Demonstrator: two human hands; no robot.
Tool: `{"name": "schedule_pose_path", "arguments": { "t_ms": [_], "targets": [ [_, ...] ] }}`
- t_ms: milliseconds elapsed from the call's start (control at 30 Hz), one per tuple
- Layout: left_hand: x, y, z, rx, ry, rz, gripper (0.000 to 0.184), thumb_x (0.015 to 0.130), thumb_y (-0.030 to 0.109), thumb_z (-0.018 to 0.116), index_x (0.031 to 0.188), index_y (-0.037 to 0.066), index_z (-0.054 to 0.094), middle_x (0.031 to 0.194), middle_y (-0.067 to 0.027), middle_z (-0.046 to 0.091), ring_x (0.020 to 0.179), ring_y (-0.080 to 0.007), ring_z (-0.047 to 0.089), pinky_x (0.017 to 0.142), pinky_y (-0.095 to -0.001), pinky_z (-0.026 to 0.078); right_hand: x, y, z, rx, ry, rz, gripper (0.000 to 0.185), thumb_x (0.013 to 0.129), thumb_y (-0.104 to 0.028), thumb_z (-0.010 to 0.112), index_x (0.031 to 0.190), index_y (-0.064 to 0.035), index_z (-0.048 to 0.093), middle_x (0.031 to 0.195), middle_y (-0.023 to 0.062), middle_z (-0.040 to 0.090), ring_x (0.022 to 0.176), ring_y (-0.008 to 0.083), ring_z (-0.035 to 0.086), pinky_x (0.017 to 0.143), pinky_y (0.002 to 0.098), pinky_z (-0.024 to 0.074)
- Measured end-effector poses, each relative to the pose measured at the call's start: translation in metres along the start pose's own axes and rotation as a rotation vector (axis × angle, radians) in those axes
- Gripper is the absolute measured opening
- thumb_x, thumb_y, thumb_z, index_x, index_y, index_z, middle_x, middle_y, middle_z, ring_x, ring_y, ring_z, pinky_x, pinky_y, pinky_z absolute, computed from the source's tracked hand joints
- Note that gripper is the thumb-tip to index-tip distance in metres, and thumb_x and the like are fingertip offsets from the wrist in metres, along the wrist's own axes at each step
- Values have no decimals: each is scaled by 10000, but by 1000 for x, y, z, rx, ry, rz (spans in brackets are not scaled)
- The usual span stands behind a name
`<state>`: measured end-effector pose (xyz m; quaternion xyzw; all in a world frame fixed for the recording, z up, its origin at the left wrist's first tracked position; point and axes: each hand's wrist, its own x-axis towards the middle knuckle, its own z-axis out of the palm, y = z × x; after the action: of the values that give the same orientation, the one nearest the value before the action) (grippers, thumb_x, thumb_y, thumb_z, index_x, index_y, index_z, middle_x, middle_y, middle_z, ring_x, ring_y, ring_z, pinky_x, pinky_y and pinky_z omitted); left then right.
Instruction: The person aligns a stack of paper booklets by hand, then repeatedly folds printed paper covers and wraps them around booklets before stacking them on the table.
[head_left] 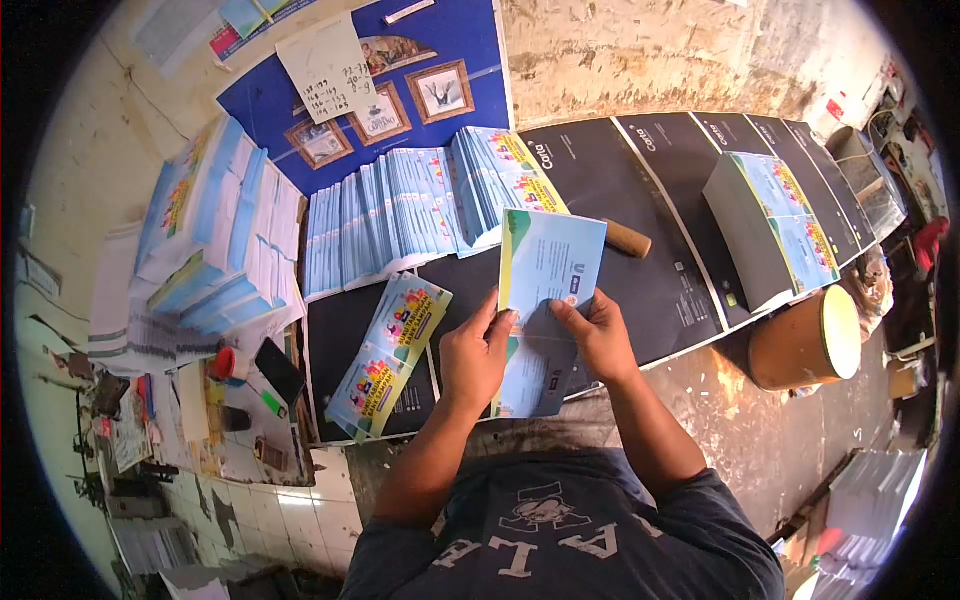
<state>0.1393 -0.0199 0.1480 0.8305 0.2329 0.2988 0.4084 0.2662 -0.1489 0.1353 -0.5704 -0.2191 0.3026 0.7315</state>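
Note:
A light blue printed sheet (545, 255) with small text and a green edge is held up over the black table. My left hand (474, 355) grips its left side, thumb on top. On its right side my right hand (598, 335) pinches it with the thumb across the front. Left of my hands, a colourful printed sheet (390, 355) with yellow and red lettering lies on the table. A brown cylinder (627, 239) rests just beyond the held sheet. Behind it, a row of blue-edged booklets (380, 215) fans out beside more printed covers (510, 165).
A tall booklet stack (775, 225) stands at the table's right. Piled booklets (215, 235) lean at the left, near a phone (280, 371) and a red tape roll (230, 364). Beyond the front right edge stands a brown drum (800, 340). A blue board (400, 90) stands behind.

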Motion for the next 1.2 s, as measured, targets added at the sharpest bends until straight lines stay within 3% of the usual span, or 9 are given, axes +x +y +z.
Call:
{"name": "schedule_pose_path", "arguments": {
  "t_ms": [167, 233, 467, 533, 600, 633, 733, 1067, 1200],
  "targets": [
    [0, 0, 0, 35, 24, 33, 369, 947, 142, 654, 1290, 11, 615, 950, -213, 726, 840, -250, 747, 687, -339, 563, 0, -5, 4, -123, 45, 12, 219, 938, -70, 667, 1140, 9, 630, 1041, 64, 701, 922, 107, 627, 826, 284, 513],
    [3, 2, -3, -92, -49, -109, 370, 953, 127, 654, 1284, -31, 609, 974, -169, 745, 846, -161, 716, 754, -301, 548, 1, -5, 2, -181, 58, 54, 247, 913, -60, 697, 1138, 6, 622, 1052, 62, 695, 921, 105, 628, 836, 282, 514],
    [15, -96, 39, -417, -237, -482, 339, 961, 120, 639, 1255, -47, 609, 992, -103, 716, 853, -142, 690, 735, -273, 533, 39, 73, -21, -109, -14, 293, 497, 719, -79, 817, 1155, 44, 614, 1062, 176, 709, 946, 250, 697, 868, 364, 538],
    [17, -111, 49, -261, -262, -445, 371, 947, 124, 653, 1281, -27, 595, 973, -115, 728, 851, -215, 708, 755, -317, 548, 54, 92, -23, -515, 30, 320, 538, 677, -125, 826, 1138, 60, 620, 1068, 222, 704, 964, 301, 707, 872, 391, 543],
    [20, -112, 55, 108, -209, -269, 412, 921, 146, 685, 1299, 8, 596, 1156, -186, 687, 1013, -311, 681, 861, -388, 533, 65, 92, -21, -642, 79, 324, 553, 660, -142, 828, 1129, 67, 622, 1076, 242, 697, 981, 324, 703, 872, 399, 545],
    [21, -112, 53, 378, -183, -76, 503, 879, 203, 739, 1335, 53, 587, 1411, -183, 540, 1260, -353, 538, 1020, -440, 453, 67, 91, -20, -771, 126, 324, 569, 642, -159, 829, 1120, 73, 625, 1083, 262, 690, 998, 347, 700, 873, 407, 546],
    [31, -128, 40, 493, -501, 196, 610, 842, 296, 774, 1371, 77, 563, 1563, -100, 379, 1419, -314, 355, 1119, -456, 368, 76, 102, -25, -864, 112, 203, 586, 653, -146, 832, 1137, 102, 613, 1021, 262, 705, 946, 351, 715, 834, 402, 561],
    [37, -124, 23, 555, -738, 204, 855, 775, 506, 769, 1476, 143, 442, 1598, -48, 322, 1473, -300, 271, 1125, -634, 284, 86, 111, -30, -898, 109, 316, 629, 634, -214, 828, 1138, 79, 590, 1112, 280, 674, 1074, 389, 666, 902, 417, 538],
    [43, -117, 21, 624, -779, 231, 952, 730, 562, 778, 1482, 96, 426, 1604, -67, 312, 1486, -303, 247, 1159, -564, 233, 87, 108, -22, -945, 151, 299, 543, 636, -140, 823, 1098, 82, 643, 1030, 249, 706, 968, 353, 706, 841, 404, 552]
  ]
}}
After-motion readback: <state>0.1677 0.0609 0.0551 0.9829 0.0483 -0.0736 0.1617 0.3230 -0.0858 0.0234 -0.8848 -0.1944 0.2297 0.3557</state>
